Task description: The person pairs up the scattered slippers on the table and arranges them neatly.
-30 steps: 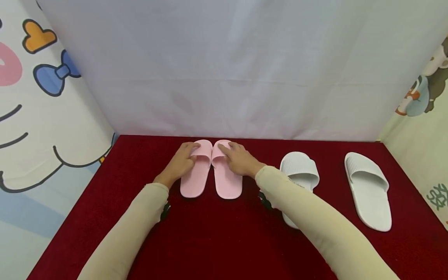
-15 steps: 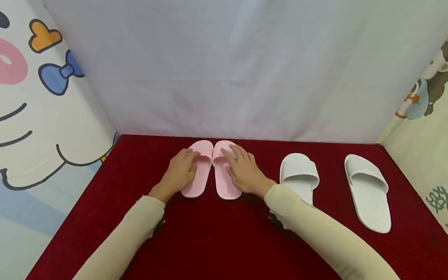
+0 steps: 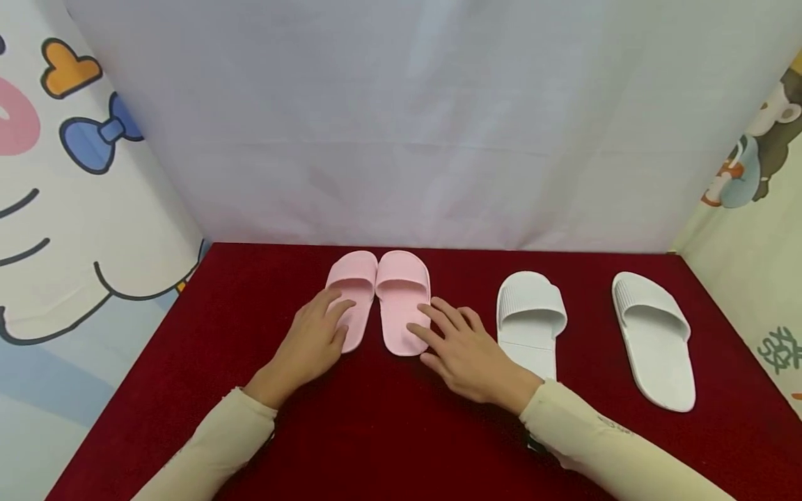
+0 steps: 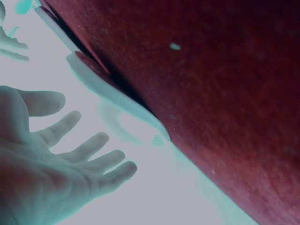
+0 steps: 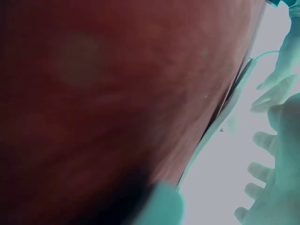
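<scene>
Two pink slippers lie side by side near the back of the red cloth, their toe ends close together. Over the heel half of the left pink slipper my left hand hovers with spread, relaxed fingers. My right hand is at the heel side of the right pink slipper, its fingers loosely extended and overlapping the sole in the head view. Neither hand grips anything. The left wrist view shows the left palm apart from the slipper, fingers spread.
To the right lie two white slippers, one partly behind my right hand and sleeve, the other farther right. A pale curtain closes off the back of the red cloth. Printed cartoon panels flank the sides.
Both hands have let go of the pink slippers' straps and drawn back toward me, the right one also outward to the right. The slippers stay in place.
</scene>
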{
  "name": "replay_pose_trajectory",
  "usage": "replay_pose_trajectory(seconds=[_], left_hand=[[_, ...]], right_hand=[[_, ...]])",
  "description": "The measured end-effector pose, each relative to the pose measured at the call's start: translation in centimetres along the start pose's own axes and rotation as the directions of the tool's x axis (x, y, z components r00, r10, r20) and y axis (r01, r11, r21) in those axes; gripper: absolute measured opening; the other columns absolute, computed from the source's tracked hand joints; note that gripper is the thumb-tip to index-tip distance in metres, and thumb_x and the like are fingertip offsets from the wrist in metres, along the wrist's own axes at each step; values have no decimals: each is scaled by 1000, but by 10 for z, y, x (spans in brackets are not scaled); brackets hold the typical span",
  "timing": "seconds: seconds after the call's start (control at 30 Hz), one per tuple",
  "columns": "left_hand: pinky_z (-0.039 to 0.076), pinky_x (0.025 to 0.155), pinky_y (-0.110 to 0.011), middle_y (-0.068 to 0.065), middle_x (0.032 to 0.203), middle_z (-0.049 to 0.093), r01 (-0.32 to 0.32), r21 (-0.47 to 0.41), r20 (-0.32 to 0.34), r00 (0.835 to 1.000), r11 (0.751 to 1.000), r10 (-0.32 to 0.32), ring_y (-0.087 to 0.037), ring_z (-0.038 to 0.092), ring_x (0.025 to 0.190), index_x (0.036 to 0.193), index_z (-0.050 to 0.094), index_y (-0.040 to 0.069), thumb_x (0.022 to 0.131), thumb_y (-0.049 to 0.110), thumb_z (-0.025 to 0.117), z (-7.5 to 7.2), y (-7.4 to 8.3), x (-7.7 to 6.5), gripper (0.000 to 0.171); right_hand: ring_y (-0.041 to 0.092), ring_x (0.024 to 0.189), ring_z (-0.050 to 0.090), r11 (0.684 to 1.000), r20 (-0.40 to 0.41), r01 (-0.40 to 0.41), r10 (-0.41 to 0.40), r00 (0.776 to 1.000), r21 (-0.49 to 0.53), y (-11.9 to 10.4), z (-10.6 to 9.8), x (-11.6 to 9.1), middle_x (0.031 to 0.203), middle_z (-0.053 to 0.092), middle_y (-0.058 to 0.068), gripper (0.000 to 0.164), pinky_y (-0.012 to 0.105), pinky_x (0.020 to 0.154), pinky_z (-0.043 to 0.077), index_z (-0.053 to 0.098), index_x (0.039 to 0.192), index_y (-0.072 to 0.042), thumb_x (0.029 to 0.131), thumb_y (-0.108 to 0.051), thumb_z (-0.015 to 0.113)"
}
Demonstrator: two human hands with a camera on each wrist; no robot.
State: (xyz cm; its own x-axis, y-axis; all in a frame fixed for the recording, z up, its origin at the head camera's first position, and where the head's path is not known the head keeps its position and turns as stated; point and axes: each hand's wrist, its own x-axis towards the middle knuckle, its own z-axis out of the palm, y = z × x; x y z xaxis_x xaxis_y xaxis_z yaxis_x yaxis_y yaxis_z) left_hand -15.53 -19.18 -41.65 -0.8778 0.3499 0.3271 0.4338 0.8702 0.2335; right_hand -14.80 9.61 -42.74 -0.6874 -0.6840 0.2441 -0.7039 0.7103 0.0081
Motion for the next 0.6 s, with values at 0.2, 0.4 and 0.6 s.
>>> replay_pose_trajectory(seconds=[0.2,0.4,0.6], left_hand=[[48,96,-61,-23,132,56,-39,-10,-38,999,999,38,-41,54,126,124,63,5,89,8,65,2,4,-2,35],[51,88,-58,-20,132,56,-40,-9,-5,999,999,40,-39,56,122,125,62,6,90,10,65,0,7,-6,35],[51,87,-58,-19,134,56,-13,-48,10,1000,999,14,-39,55,123,126,62,7,92,9,63,1,10,-8,34]], right_hand=[[25,152,22,1000,-7,-21,21,1000,4,11,-11,-37,160,33,3,48,51,110,30,45,148,-28,102,-41,50],[26,150,24,1000,-23,-13,12,1000,-25,33,-19,-74,159,33,4,48,53,106,31,46,148,-27,103,-44,46],[27,144,30,998,-121,-36,29,992,-56,72,-26,-106,153,40,7,46,50,98,30,50,144,-24,103,-44,45]])
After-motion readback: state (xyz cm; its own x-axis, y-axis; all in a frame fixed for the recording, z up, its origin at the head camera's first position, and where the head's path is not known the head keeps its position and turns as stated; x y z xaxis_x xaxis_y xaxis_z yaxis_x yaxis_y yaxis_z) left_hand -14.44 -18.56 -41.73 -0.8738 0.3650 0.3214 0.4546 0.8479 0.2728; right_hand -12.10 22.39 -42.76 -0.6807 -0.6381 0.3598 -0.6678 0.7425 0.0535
